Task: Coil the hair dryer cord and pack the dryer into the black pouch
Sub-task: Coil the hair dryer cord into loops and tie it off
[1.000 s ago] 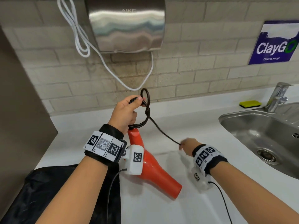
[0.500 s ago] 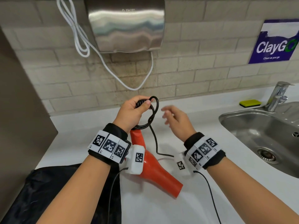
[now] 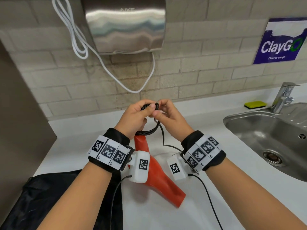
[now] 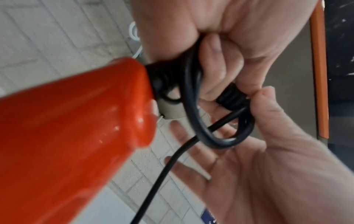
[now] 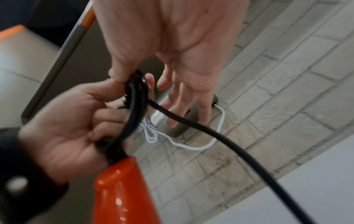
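Observation:
The orange-red hair dryer (image 3: 159,178) lies on the white counter with its handle tilted up. My left hand (image 3: 136,115) grips the coiled black cord (image 3: 149,131) just above the handle's end. My right hand (image 3: 169,117) meets it from the right, thumb and forefinger pinching the top of the coil, the other fingers straight. The left wrist view shows the coil (image 4: 201,128) held against the dryer (image 4: 67,128). In the right wrist view a loose length of the cord (image 5: 210,128) trails down from the coil. The black pouch (image 3: 41,200) lies at the lower left, under my left forearm.
A steel sink (image 3: 249,130) with a tap (image 3: 284,97) and a yellow sponge (image 3: 255,104) is at the right. On the tiled wall hang a steel hand dryer (image 3: 124,25), its white cable (image 3: 79,47) and a purple sign (image 3: 280,42). A brown panel (image 3: 20,113) bounds the left.
My right hand has come up from the counter, where it held the cord stretched out, and now pinches the coil beside my left hand. The free cord hangs slack.

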